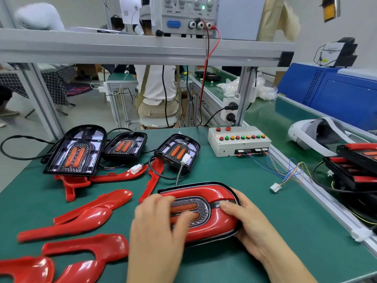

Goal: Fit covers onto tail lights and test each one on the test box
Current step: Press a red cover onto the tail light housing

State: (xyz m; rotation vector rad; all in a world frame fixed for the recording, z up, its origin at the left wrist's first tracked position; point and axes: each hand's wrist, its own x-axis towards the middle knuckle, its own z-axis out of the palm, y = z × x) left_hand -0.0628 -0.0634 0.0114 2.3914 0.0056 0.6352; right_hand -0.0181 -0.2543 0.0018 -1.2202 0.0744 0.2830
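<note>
Head view: pressing red cover (204, 190) onto tail light (204, 210) on surface (255, 201) near test box (238, 140), left hand (161, 221) spread flat, right hand (242, 217) gripping its end; pushing evenly around rim, likely seating it best.

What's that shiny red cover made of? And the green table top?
The red cover looks like glossy moulded plastic: bright glints run along its smooth curves. The green table top looks like a matte rubbery mat, dull and unreflective, though that's uncertain.

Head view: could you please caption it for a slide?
Left hand presses, right hand grips a tail light with red cover; test box behind.
</note>
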